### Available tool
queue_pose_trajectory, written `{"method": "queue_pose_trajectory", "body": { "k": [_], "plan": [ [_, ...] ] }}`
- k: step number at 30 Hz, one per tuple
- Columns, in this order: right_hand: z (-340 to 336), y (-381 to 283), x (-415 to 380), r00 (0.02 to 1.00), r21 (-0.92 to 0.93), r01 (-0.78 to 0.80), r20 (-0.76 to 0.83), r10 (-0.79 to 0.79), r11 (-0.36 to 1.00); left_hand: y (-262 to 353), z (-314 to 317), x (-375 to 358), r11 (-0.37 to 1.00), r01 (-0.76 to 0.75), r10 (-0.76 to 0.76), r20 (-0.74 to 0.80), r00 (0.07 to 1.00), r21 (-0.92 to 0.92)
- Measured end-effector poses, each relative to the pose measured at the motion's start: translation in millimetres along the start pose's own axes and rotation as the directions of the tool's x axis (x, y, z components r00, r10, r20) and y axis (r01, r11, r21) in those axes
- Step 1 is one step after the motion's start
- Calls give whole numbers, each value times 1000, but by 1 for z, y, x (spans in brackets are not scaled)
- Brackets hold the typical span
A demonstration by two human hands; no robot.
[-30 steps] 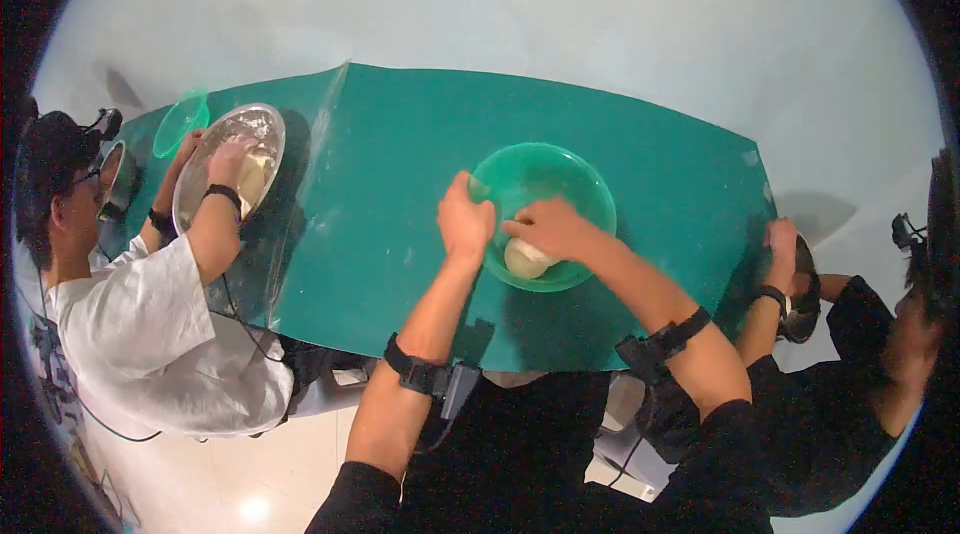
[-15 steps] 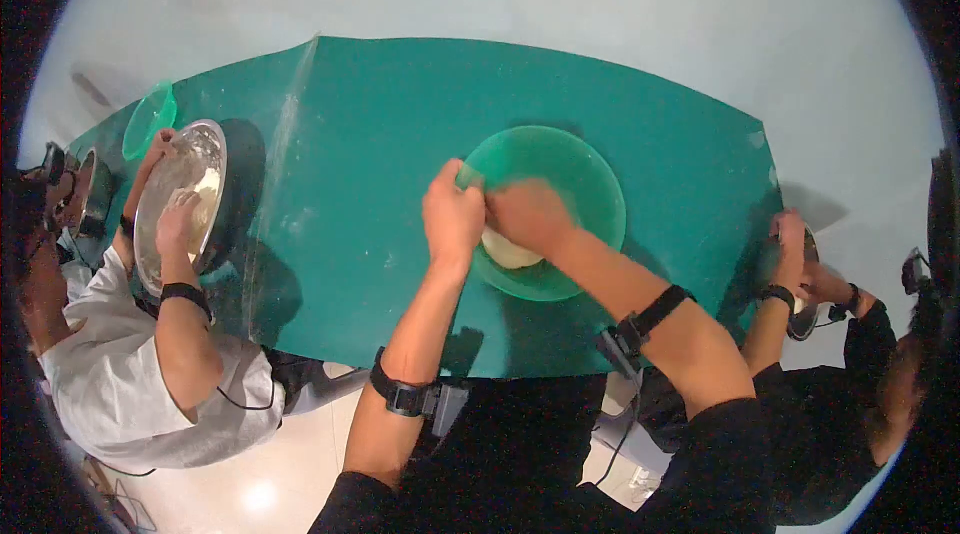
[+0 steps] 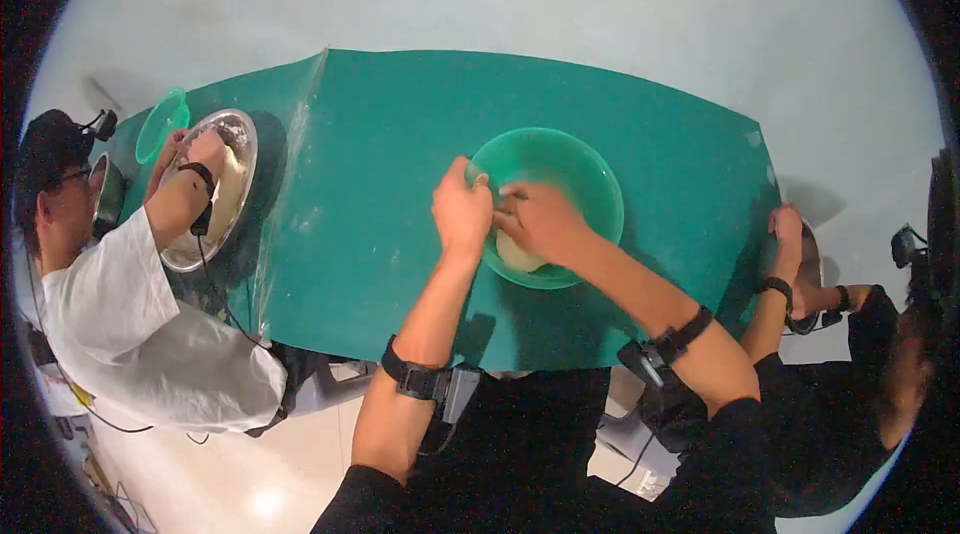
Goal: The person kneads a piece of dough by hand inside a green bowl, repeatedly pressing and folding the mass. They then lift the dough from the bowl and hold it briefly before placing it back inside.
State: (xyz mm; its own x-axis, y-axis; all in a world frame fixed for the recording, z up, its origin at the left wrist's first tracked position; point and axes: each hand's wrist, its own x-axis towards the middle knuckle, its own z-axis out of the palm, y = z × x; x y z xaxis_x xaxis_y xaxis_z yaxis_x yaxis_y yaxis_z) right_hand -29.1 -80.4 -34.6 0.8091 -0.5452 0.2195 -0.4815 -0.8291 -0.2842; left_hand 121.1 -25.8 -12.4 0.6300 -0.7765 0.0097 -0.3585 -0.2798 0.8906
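Observation:
A translucent green bowl stands on the green table in front of me. Pale dough lies in its lower left part. My left hand is closed on the bowl's left rim, thumb over the edge. Inside the bowl, my right hand is over the dough with its fingers curled toward the left wall. Slight motion blur softens its knuckles, and it covers part of the dough. Both my forearms wear black straps with small grey devices.
On the left, a person in a white shirt works with a hand in a metal basin holding pale dough. A green bowl is beyond it. At the right edge, another person's hands are at a metal bowl. A clear seam crosses the table.
My right hand has shifted slightly within the bowl, and its fingers show more clearly. My left hand stays on the rim. The person at left has leaned over the basin.

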Motion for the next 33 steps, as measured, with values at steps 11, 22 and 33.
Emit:
{"method": "queue_pose_trajectory", "body": {
  "k": [11, 22, 33],
  "plan": [
    [-6, -8, 7, 957, 149, -78, 289, 32, 986, -15, 0, 17, 997, -71, 71, -16, 997, 33],
    [10, -29, 43, 997, -69, -10, -75, 4, 998, -16, 5, 46, 920, 112, -42, 189, 981, -376],
    [10, 26, 84, 852, -278, -78, -518, -81, 957, -20, 14, 45, 921, -16, 60, 101, 993, -389]
  ]
}}
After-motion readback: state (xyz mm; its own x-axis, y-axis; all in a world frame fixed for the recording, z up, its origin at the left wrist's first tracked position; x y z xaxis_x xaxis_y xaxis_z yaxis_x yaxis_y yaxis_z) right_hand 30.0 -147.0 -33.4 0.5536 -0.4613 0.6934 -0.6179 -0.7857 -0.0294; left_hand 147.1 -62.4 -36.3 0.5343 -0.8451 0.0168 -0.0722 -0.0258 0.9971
